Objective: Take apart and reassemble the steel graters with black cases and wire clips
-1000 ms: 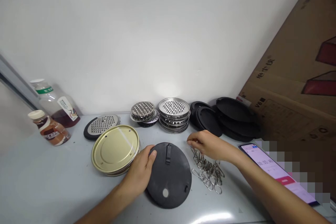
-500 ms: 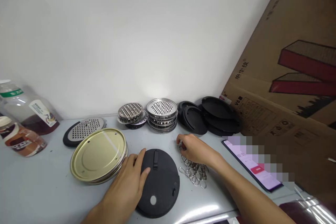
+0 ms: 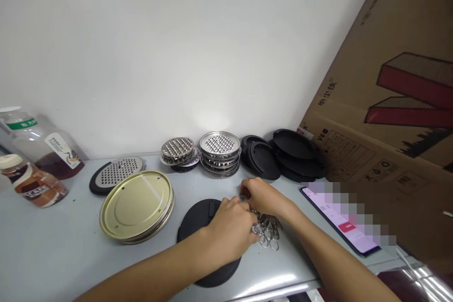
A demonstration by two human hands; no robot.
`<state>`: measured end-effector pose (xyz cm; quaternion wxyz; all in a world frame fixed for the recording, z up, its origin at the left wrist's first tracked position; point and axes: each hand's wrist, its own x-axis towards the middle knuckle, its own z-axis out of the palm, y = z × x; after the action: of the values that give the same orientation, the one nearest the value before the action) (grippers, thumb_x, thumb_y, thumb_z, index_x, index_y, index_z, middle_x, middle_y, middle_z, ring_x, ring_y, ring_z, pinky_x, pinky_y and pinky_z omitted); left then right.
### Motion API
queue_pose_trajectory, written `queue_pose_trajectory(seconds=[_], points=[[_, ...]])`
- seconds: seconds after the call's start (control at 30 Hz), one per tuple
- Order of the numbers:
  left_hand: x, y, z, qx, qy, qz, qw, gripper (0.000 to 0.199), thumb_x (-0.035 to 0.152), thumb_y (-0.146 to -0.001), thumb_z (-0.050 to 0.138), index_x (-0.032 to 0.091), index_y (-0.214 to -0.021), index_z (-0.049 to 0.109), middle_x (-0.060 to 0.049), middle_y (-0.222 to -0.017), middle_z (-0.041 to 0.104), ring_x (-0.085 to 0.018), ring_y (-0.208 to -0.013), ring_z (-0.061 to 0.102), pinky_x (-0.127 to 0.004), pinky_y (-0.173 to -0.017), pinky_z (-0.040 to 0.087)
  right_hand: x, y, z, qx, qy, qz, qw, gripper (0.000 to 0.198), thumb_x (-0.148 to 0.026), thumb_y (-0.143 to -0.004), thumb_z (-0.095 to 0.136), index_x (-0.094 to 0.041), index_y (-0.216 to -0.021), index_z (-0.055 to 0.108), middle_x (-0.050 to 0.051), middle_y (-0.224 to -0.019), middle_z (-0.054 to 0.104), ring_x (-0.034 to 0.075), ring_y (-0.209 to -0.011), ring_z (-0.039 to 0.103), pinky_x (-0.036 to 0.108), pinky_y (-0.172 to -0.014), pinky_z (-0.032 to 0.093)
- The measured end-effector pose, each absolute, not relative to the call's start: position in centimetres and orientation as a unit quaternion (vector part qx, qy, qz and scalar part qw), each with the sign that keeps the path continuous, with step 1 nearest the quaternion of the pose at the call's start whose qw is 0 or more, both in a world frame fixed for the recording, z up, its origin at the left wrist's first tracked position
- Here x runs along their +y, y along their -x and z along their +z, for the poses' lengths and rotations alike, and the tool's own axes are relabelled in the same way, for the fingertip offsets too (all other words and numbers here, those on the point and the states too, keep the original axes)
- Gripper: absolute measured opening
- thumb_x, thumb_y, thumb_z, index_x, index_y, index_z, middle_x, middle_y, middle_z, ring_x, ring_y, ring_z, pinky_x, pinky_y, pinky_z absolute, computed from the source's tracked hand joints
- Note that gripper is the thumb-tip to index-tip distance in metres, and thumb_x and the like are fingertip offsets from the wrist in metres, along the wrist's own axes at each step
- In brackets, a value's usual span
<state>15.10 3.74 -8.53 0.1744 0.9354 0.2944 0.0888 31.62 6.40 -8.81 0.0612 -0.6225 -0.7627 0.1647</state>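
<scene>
A round black plastic disc [image 3: 198, 214] lies flat on the table, partly covered by my left hand [image 3: 233, 226]. That hand reaches across the disc with curled fingers, its tips at the left edge of a pile of small wire rings and metal clips [image 3: 267, 233]. Just behind the pile, my right hand [image 3: 260, 197] is closed in a pinch, close to the left fingers. A bit of grey shows at its fingertips, too small to name. What the left fingers hold, if anything, is hidden.
Gold metal lids [image 3: 141, 203] are stacked at left, near a grater disc [image 3: 120, 173]. Along the wall stand grater plates [image 3: 219, 146] and black round parts [image 3: 265, 160]. Bottles [image 3: 38, 184] stand far left; a phone [image 3: 339, 222] and a cardboard box [image 3: 371, 151] are at right.
My left hand has left the disc's left edge and moved right, over the disc to the ring pile. My right hand has stayed by the pile, shifting only slightly.
</scene>
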Motion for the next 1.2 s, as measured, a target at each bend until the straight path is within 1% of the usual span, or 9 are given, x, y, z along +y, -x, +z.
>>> queue_pose_trajectory(seconds=[0.2, 0.4, 0.53, 0.67, 0.83, 0.93, 1.0, 1.1, 1.2], points=[[4.0, -16.2, -9.6, 0.323, -0.918, 0.097, 0.208, 0.015, 0.026, -0.078, 0.076, 0.017, -0.090, 0.075, -0.012, -0.097, 0.072, -0.035, -0.099, 0.062, -0.051, -0.086, 0.046, 6.9, -32.4, -9.3, -0.768, 0.612, 0.180, 0.055, 0.013, -0.016, -0.070, 0.061, -0.014, -0.077, 0.072, 0.009, -0.076, 0.073, 0.018, -0.069, 0.064, 0.024, -0.055, 0.035], [4.3, -15.1, -8.2, 0.337, -0.895, 0.143, 0.253, 0.005, 0.025, -0.080, 0.074, 0.021, -0.083, 0.073, -0.003, -0.089, 0.073, -0.023, -0.092, 0.064, -0.035, -0.086, 0.046, 7.1, -32.4, -9.3, -0.775, 0.597, 0.199, 0.057, 0.009, -0.019, -0.067, 0.064, -0.014, -0.070, 0.071, 0.008, -0.071, 0.073, 0.017, -0.063, 0.063, 0.023, -0.051, 0.033], [5.0, -11.4, -6.2, 0.390, -0.807, 0.253, 0.363, 0.006, 0.026, -0.082, 0.070, 0.020, -0.080, 0.071, 0.001, -0.078, 0.070, -0.015, -0.076, 0.063, -0.024, -0.070, 0.046, 6.9, -32.3, -9.3, -0.775, 0.593, 0.205, 0.071, 0.008, -0.016, -0.064, 0.064, -0.015, -0.069, 0.070, 0.005, -0.067, 0.071, 0.015, -0.061, 0.061, 0.022, -0.052, 0.034], [5.6, -7.5, -5.9, 0.453, -0.729, 0.281, 0.430, 0.008, 0.028, -0.082, 0.067, 0.020, -0.082, 0.069, 0.001, -0.073, 0.068, -0.015, -0.071, 0.061, -0.024, -0.066, 0.046, 6.5, -31.8, -9.6, -0.769, 0.602, 0.195, 0.095, 0.010, -0.013, -0.062, 0.061, -0.016, -0.068, 0.068, 0.004, -0.065, 0.068, 0.015, -0.059, 0.058, 0.023, -0.051, 0.034], [5.4, -6.1, -7.6, 0.429, -0.713, 0.320, 0.452, 0.008, 0.027, -0.084, 0.064, 0.021, -0.088, 0.067, 0.002, -0.074, 0.065, -0.015, -0.072, 0.059, -0.024, -0.068, 0.046, 6.4, -31.1, -9.5, -0.762, 0.602, 0.193, 0.139, 0.010, -0.012, -0.065, 0.059, -0.016, -0.069, 0.067, 0.004, -0.071, 0.068, 0.015, -0.065, 0.058, 0.023, -0.057, 0.038], [5.3, -6.1, -8.1, 0.423, -0.720, 0.344, 0.429, 0.008, 0.026, -0.084, 0.065, 0.021, -0.082, 0.070, 0.001, -0.076, 0.067, -0.014, -0.072, 0.060, -0.023, -0.068, 0.046, 6.5, -30.3, -8.6, -0.715, 0.571, 0.319, 0.249, 0.003, -0.016, -0.071, 0.063, -0.016, -0.073, 0.065, 0.001, -0.066, 0.064, 0.012, -0.060, 0.055, 0.022, -0.055, 0.040], [5.4, -5.9, -8.2, 0.430, -0.705, 0.369, 0.426, 0.009, 0.027, -0.084, 0.067, 0.021, -0.083, 0.072, 0.000, -0.079, 0.070, -0.015, -0.075, 0.063, -0.024, -0.071, 0.048, 6.5, -29.5, -7.7, -0.653, 0.523, 0.446, 0.318, 0.009, -0.023, -0.074, 0.067, -0.015, -0.079, 0.065, -0.001, -0.062, 0.060, 0.010, -0.052, 0.051, 0.020, -0.047, 0.038], [5.6, -5.5, -8.3, 0.426, -0.682, 0.422, 0.419, 0.011, 0.028, -0.083, 0.071, 0.022, -0.092, 0.073, -0.001, -0.090, 0.072, -0.016, -0.081, 0.066, -0.025, -0.077, 0.052, 6.2, -27.9, -6.4, -0.573, 0.447, 0.580, 0.369, 0.020, -0.028, -0.075, 0.072, -0.015, -0.088, 0.068, -0.003, -0.059, 0.057, 0.008, -0.047, 0.047, 0.019, -0.040, 0.035], [5.8, -5.1, -8.3, 0.390, -0.720, 0.464, 0.337, 0.024, 0.022, -0.078, 0.076, 0.023, -0.101, 0.072, -0.002, -0.097, 0.071, -0.015, -0.084, 0.067, -0.025, -0.080, 0.053, 6.0, -26.6, -6.1, -0.495, 0.406, 0.663, 0.389, 0.017, -0.023, -0.071, 0.076, -0.013, -0.084, 0.071, -0.002, -0.059, 0.058, 0.006, -0.046, 0.046, 0.017, -0.039, 0.037]])
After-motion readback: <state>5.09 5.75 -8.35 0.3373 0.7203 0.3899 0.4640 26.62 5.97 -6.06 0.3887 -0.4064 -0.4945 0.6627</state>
